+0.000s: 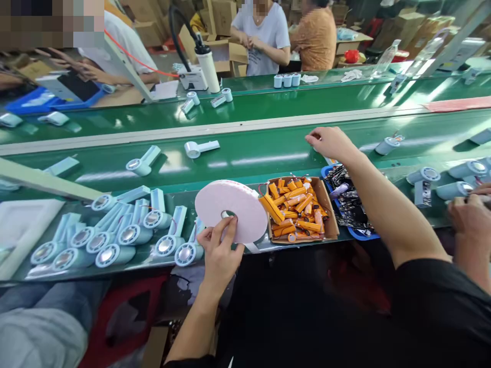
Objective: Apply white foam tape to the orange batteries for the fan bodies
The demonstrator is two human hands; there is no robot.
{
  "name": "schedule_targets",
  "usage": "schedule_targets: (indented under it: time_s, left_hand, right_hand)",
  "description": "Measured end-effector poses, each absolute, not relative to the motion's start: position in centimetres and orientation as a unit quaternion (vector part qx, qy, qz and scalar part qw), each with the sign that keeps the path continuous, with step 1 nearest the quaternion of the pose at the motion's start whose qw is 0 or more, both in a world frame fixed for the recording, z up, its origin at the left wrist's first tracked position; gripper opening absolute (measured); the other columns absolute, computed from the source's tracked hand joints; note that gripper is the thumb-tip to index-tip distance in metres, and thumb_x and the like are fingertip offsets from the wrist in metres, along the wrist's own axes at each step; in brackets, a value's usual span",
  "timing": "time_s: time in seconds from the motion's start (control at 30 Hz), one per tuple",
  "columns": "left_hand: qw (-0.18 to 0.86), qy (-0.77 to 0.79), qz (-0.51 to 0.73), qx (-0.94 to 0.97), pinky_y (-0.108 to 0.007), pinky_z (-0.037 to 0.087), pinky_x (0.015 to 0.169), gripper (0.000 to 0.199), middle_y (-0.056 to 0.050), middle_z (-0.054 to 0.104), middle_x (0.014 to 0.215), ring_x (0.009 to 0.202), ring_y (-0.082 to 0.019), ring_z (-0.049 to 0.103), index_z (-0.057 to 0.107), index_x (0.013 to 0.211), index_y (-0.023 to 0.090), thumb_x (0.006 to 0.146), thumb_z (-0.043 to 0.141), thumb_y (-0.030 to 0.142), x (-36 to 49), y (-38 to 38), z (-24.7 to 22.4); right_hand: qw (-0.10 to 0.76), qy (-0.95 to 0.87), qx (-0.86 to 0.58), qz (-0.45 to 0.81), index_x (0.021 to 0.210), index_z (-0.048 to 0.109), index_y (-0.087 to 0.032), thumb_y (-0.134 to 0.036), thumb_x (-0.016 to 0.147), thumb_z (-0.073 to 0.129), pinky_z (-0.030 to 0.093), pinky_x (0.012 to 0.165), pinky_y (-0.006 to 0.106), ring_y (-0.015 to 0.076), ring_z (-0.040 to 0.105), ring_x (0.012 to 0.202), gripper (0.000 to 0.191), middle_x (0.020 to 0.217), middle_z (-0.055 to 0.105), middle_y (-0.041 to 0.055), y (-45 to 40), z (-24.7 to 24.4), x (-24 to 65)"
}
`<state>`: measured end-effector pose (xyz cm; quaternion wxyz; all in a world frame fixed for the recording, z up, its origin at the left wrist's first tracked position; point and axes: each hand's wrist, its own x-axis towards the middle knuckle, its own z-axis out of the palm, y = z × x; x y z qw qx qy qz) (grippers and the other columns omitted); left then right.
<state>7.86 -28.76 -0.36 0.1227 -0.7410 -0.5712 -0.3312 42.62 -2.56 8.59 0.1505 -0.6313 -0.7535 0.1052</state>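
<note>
My left hand (pixel 221 250) is at a large flat roll of white tape (pixel 238 204), with its fingertips bent in at the roll's centre hole. A strip of tape hangs from the lower edge of the roll. Further forward, over the green conveyor belt, is my right hand (pixel 333 144), its fingers curled together. Part of a pale piece shows just beneath it, mostly hidden by the hand. Between my arms sits a cardboard box (pixel 333 225) full of orange battery packs (pixel 299 197) with thin wires. Under my right forearm, a blue tray (pixel 362 235) holds dark circuit boards (pixel 347 197).
Several light-blue handheld fan housings (pixel 132 234) lie left of the roll, others on the belt (pixel 264 145). A co-worker's hand (pixel 470 214) works among more housings at the right. A metal post (pixel 49 179) slants at the left; people stand across the line.
</note>
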Motion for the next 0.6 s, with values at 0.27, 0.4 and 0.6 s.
schedule_targets:
  time_s: [0.27, 0.4, 0.6]
  left_hand:
    - [0.145, -0.571, -0.298, -0.751, -0.042, 0.037, 0.097, 0.055, -0.012, 0.072, 0.13, 0.107, -0.027, 0.056, 0.065, 0.143, 0.02, 0.089, 0.063, 0.008, 6.5, -30.7, 0.3]
    - [0.164, -0.546, -0.259, -0.78, -0.043, 0.035, 0.096, 0.065, -0.006, 0.073, 0.132, 0.107, -0.028, 0.049, 0.059, 0.152, 0.029, 0.091, 0.061, 0.004, 4.8, -31.1, 1.9]
    - [0.238, -0.552, -0.268, -0.753, -0.043, 0.036, 0.091, 0.066, -0.008, 0.073, 0.127, 0.104, -0.03, 0.046, 0.057, 0.154, 0.028, 0.09, 0.074, 0.018, 5.7, -31.2, 3.1]
  right_hand:
    - [0.263, -0.794, -0.352, 0.42, 0.119, 0.075, -0.022, -0.052, 0.093, 0.076, 0.055, 0.079, 0.033, 0.022, 0.07, 0.088, 0.039, 0.101, 0.077, 0.0039, -21.0, 7.8, 33.2]
    - [0.206, -0.828, -0.368, 0.37, 0.083, 0.071, -0.019, -0.035, 0.094, 0.075, 0.042, 0.066, 0.03, 0.0155, 0.055, 0.066, 0.02, 0.066, 0.06, -0.0022, -20.3, 8.5, 33.1]
    - [0.416, -0.627, -0.318, 0.577, 0.093, 0.07, -0.02, -0.048, 0.087, 0.082, 0.056, 0.074, 0.032, 0.0192, 0.068, 0.08, 0.031, 0.086, 0.073, 0.0018, -21.3, 6.9, 30.6]
